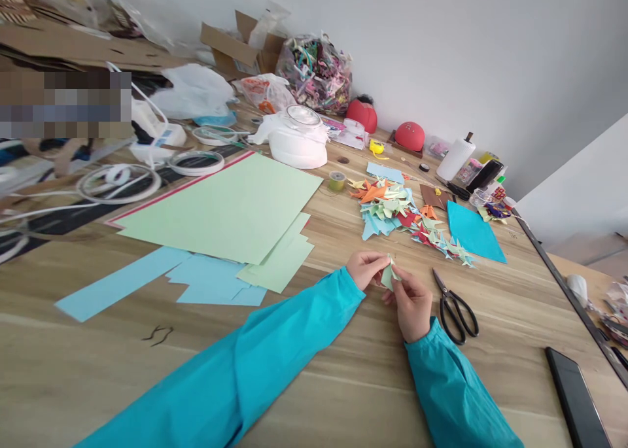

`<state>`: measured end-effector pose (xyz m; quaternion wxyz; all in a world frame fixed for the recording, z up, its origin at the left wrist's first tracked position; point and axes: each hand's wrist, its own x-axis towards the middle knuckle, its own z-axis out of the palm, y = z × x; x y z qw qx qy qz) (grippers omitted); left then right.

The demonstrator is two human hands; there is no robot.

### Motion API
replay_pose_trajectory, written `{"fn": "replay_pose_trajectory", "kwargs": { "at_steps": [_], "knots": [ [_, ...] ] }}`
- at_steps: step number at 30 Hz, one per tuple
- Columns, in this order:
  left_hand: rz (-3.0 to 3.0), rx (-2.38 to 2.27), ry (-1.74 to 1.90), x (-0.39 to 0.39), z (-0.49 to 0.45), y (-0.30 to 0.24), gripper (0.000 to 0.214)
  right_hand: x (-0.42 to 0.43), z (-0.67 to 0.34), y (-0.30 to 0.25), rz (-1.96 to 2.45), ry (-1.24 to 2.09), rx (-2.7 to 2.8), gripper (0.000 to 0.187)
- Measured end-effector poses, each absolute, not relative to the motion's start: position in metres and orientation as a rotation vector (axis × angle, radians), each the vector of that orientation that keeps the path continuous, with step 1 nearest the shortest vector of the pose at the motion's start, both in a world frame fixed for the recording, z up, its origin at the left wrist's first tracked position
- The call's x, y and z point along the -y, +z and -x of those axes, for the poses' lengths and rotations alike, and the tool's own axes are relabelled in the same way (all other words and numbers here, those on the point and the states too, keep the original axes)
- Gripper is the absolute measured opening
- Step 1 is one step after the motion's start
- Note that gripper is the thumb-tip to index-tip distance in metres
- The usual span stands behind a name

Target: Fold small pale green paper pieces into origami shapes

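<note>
Both my hands meet over the wooden table (343, 369) near its middle right. My left hand (366, 268) pinches one side of a small pale green folded paper piece (388, 275). My right hand (413, 303) pinches the other side, fingers closed on it. Both arms wear bright teal sleeves. Black-handled scissors (454, 304) lie just right of my right hand. A heap of small folded paper shapes (402, 216) in green, orange, red and blue lies just beyond my hands.
Large pale green sheets (220, 209) and light blue offcuts (161, 278) lie to the left. A teal sheet (473, 232) lies right of the heap. A black phone (576, 399) sits at the near right edge. Tape rolls, a white container (297, 144), bags and boxes crowd the far side.
</note>
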<state>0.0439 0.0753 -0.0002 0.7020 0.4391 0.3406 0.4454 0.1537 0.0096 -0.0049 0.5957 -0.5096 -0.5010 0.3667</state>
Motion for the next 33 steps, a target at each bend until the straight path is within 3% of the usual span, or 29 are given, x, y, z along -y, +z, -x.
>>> {"fn": "replay_pose_trajectory", "kwargs": {
  "at_steps": [6, 11, 20, 33],
  "knots": [
    [-0.982, -0.762, 0.992, -0.0747, -0.0440, -0.0004, 0.037, -0.0089, -0.1532, -0.0029, 1.195, 0.853, 1.173, 0.025],
    [-1.014, -0.800, 1.043, -0.0765, -0.0456, -0.0010, 0.035, -0.0079, -0.1539, 0.0026, 1.129, 1.010, 1.111, 0.041],
    [-1.098, -0.810, 1.063, -0.0740, -0.0480, -0.0002, 0.033, -0.0155, -0.1571, -0.0018, 1.188, 1.084, 1.090, 0.028],
    [-1.223, -0.808, 1.088, -0.0759, -0.0486, -0.0077, 0.029, -0.0168, -0.1578, -0.0013, 1.192, 1.112, 1.050, 0.027]
  ]
}}
